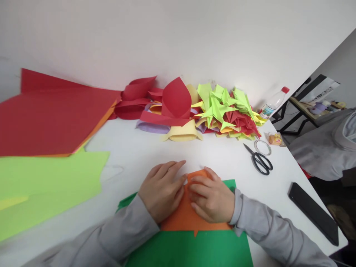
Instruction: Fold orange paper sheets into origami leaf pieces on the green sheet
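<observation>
In the head view, a sheet of orange paper [178,222] lies on a larger green sheet [191,248] at the table's near edge. A small pointed tab sticks out from its lower edge. My left hand [164,191] rests over the left side of the orange paper, fingers bent and the fingertips at its upper left edge. A tiny white patch shows beside those tips. From the right, my right hand [213,196] has its fingers curled onto the upper part of the same paper. Both hands hide much of it.
Behind stand folded red paper shapes [177,98] and a heap of green paper stars [219,107]. Black-handled scissors [260,161], a tape roll [263,147], a bottle [274,104] and a black case [313,213] are right. Red sheets [55,122] and lime sheets [55,185] lie left.
</observation>
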Demonstrator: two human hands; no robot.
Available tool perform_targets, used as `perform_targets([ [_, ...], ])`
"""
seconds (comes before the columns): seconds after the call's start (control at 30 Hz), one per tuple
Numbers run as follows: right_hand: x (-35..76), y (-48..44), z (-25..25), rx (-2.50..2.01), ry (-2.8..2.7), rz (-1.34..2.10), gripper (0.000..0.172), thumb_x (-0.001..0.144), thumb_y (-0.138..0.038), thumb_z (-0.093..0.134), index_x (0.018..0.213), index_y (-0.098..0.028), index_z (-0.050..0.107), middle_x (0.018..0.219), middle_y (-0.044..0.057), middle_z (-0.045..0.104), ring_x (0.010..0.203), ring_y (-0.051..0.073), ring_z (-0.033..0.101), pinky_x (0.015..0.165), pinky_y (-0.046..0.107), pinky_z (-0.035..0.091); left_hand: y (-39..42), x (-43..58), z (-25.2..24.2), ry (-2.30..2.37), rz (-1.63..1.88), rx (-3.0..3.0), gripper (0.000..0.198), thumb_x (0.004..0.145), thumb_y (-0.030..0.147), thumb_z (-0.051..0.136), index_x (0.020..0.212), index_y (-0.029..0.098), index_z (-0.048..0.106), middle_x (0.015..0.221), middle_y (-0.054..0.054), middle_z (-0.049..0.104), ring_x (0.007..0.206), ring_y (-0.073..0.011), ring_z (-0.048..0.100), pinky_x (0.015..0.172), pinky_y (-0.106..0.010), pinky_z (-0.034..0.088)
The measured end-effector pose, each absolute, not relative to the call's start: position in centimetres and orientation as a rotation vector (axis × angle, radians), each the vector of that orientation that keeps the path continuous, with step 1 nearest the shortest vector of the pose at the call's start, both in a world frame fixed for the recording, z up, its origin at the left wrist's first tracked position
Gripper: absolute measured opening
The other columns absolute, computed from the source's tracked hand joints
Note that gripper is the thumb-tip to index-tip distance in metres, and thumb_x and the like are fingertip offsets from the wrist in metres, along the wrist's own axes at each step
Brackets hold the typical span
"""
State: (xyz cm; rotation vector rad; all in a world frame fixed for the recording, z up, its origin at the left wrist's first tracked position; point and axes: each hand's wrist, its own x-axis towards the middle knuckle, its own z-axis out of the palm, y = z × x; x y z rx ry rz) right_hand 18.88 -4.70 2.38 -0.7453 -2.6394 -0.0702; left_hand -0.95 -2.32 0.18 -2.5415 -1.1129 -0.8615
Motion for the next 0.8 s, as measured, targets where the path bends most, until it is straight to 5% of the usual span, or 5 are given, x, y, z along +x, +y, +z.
perform_targets([
  [0.2,18.71,-4.97,2.28,-0.771,-2.593,0.008,0.025,0.090,-0.024,0.045,0.078,-0.019,0.066,0.093,0.003,0.068,0.103,0.018,0.055,0.116,0.055,0.008,-2.32,-0.86,0.08,-1.112,-0.838,-2.565,0.026,0.082,0.014,0.045,0.086,0.017,0.070,0.121,-0.016,0.061,0.103,-0.0318,0.057,0.082,-0.047,0.047],
  [0.4,18.63,-5.07,2.31,-0.888,-2.705,-0.071,0.024,0.091,-0.033,0.046,0.082,-0.018,0.064,0.118,0.012,0.060,0.119,0.024,0.047,0.112,0.061,0.014,-2.21,-0.81,-0.05,-1.132,-0.899,-2.588,0.029,0.082,0.012,0.042,0.086,0.017,0.070,0.121,-0.014,0.061,0.103,-0.0293,0.057,0.082,-0.046,0.048],
  [0.8,18.44,-5.04,1.90,-0.685,-2.649,-0.201,0.023,0.089,-0.028,0.046,0.077,-0.017,0.062,0.087,0.007,0.067,0.095,0.021,0.058,0.114,0.055,0.018,-2.46,-0.63,0.35,-1.116,-0.837,-2.527,0.026,0.083,0.014,0.044,0.082,0.017,0.070,0.120,-0.015,0.063,0.100,-0.0308,0.059,0.083,-0.047,0.046],
])
